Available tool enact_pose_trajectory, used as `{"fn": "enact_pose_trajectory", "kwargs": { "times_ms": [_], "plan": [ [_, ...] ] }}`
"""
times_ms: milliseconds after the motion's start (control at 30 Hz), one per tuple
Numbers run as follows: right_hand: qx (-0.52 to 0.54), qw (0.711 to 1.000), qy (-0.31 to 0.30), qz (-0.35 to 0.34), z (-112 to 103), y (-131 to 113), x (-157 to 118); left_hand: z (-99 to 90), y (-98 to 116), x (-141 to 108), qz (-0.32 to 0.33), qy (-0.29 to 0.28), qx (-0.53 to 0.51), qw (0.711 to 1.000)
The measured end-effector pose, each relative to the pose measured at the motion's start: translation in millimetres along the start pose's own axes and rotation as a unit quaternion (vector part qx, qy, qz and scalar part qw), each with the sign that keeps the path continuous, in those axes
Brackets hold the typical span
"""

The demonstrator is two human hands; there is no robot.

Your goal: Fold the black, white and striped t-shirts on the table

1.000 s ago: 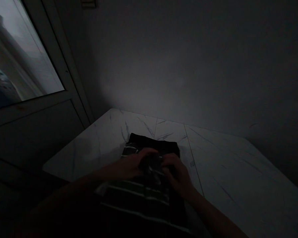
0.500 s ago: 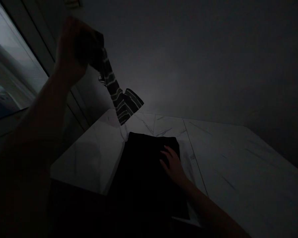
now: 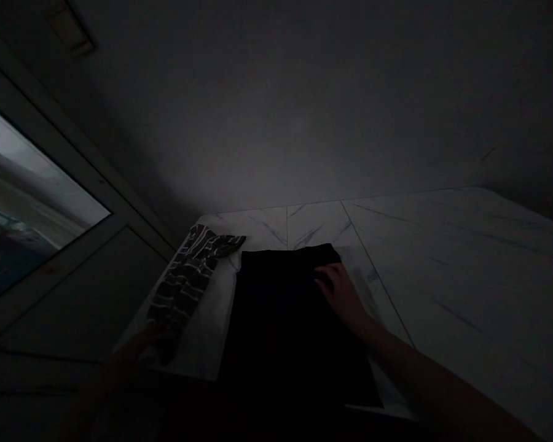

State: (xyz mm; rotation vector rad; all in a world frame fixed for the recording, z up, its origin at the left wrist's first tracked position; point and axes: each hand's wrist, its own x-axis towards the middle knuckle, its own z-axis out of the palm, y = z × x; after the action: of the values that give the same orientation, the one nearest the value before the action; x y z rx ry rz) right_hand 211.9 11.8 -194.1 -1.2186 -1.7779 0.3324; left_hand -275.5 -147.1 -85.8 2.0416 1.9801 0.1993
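A striped dark garment lies along the left edge of the marble-patterned surface, its lower end at my left hand. That hand is very dark, and its fingers are hard to make out against the cloth. To the right a black garment is spread flat, its upper edge facing the wall. My right hand rests on its upper right part with fingers apart and slightly bent, holding nothing.
The pale marble-patterned surface stretches to the right. Behind it rises a grey wall. A framed door with a glass pane stands at the left. The room is dim.
The striped garment, held up in the air by my left hand before, has come down onto the left of the surface. My left hand has dropped with it. The camera view has shifted.
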Motion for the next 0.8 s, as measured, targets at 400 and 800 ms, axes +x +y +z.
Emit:
{"fn": "enact_pose_trajectory", "kwargs": {
  "times_ms": [400,800],
  "plan": [
    [0.077,0.994,-0.015,-0.074,-29,-29,-9,41.2,235,146,0.328,0.003,0.011,0.945],
    [0.075,0.988,0.022,-0.13,-39,-47,-7,-41.1,228,161,0.126,0.028,0.007,0.992]
  ]
}}
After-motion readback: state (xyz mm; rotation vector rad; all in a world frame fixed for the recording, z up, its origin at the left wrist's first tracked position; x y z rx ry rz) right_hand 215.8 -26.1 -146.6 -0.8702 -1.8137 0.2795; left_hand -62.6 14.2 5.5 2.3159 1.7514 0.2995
